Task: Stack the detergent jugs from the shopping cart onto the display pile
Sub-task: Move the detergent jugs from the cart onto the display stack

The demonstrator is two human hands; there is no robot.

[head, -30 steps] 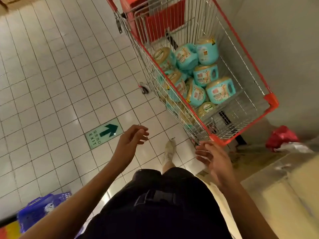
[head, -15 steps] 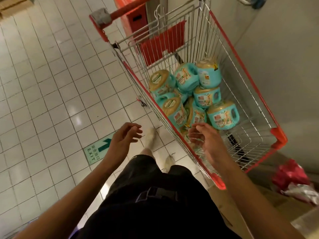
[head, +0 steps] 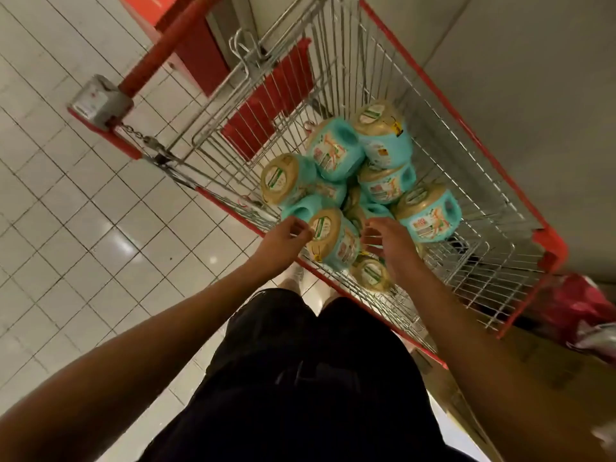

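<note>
Now | nearest jug (head: 333, 240) lies on its side in the shopping cart (head: 550, 243), directly between both grips | long axis runs grip to grip, tan cap toward left grip (head: 285, 240) | left grip loosely curled beside cap, contact unclear | right grip (head: 391, 241) spread, just beside jug's body

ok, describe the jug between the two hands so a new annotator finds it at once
In the red-rimmed shopping cart, find the heap of teal jugs and go to its near-left edge. The target jug lies tilted, tan lid towards the camera, and alone sits between the left hand and right hand.
</note>
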